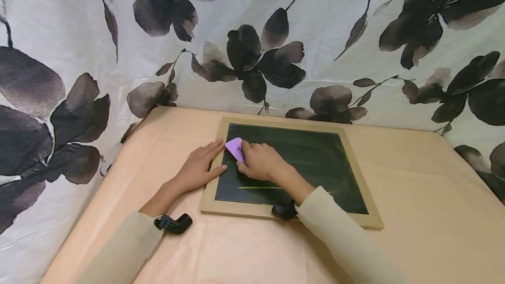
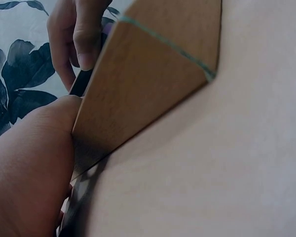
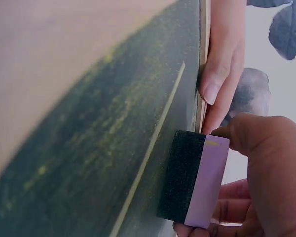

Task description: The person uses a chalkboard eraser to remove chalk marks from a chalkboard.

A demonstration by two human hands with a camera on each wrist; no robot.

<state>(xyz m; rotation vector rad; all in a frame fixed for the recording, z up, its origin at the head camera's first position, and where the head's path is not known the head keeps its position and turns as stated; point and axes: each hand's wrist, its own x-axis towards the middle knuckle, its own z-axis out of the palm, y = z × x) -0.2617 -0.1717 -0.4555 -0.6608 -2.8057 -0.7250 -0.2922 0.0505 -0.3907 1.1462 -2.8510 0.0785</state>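
A chalkboard (image 1: 315, 161) in a light wooden frame lies on the table. My right hand (image 1: 262, 161) grips a purple eraser (image 1: 235, 147) near the board's upper left part. In the right wrist view the eraser (image 3: 216, 173) shows a dark felt side (image 3: 180, 177) against the board. A yellow chalk line (image 1: 260, 187) runs across the lower part of the board, partly hidden under my right forearm. My left hand (image 1: 199, 168) rests with straight fingers on the left side of the wooden frame (image 1: 209, 192), its thumb reaching over the board's edge.
A peach-coloured cover (image 1: 418, 179) spreads over the table around the board. Behind it hangs a white cloth (image 1: 335, 3) with dark flowers. Each wrist wears a black camera, one (image 1: 173, 223) on the left and one (image 1: 285, 211) over the frame's lower edge. Yellowish chalk smears (image 3: 108, 118) mark the board.
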